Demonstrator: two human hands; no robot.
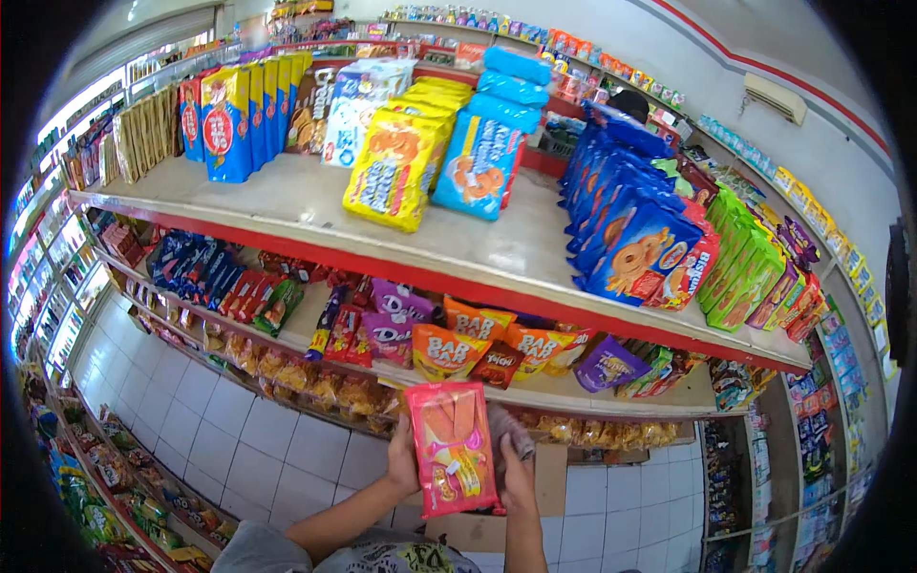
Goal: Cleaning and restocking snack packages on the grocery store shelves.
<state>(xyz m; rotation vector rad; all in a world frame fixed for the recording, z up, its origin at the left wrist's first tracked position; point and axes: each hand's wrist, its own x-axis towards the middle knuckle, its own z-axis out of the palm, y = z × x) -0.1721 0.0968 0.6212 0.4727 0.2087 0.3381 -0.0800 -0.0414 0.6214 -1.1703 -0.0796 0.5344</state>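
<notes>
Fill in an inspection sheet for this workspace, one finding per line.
Surface: pale, red-edged top shelf, packets standing in groups.
Items in hand: pink wafer packet; crumpled greyish item, perhaps cloth.
Clutter: yellow packets and light-blue packets above, orange bags lower down.
Hands: left hand grips the wafer packet's left side; right hand holds the crumpled item at its right.
Cables: nothing seen.
Surroundings: white tiled floor, stocked side shelves, wall-mounted air conditioner.

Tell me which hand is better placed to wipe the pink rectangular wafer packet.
Likely the right hand: it holds what looks like a crumpled grey-brown cloth beside the pink packet, while the left hand grips its left edge.
</notes>
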